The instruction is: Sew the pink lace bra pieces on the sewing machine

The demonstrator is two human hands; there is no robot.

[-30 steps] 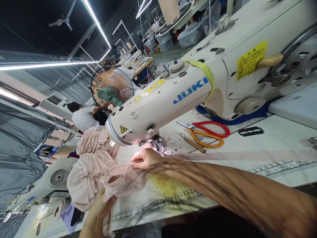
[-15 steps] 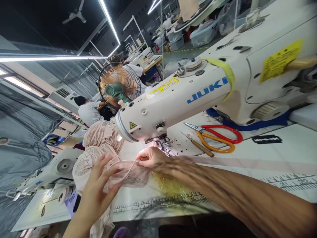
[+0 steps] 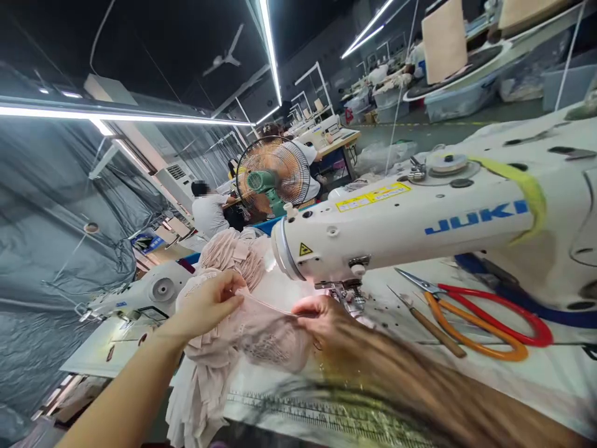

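Note:
A sheer pale pink lace garment piece (image 3: 275,342) stretches between my hands, its top edge drawn nearly straight. At its left end, my left hand (image 3: 212,305) pinches the edge between thumb and fingers. My right hand (image 3: 324,320) grips the same edge at the other end, just left of and in front of the needle area (image 3: 347,295) of a white JUKI sewing machine (image 3: 401,224). Behind and below my left hand lies a heap of similar pink lace pieces (image 3: 237,255), some hanging over the table edge.
Right of the needle lie scissors (image 3: 485,317) with red and orange handles and a wooden-handled awl (image 3: 436,330). A ruler strip (image 3: 298,410) runs along the table's front. Left stands another white machine (image 3: 163,289). Beyond are a fan (image 3: 265,180) and a seated person (image 3: 209,208).
My left hand, open with fingers spread before, has closed on the fabric edge. The edge, earlier curved and slack, is now straighter. The camera view has shifted, moving the scene rightward and lower.

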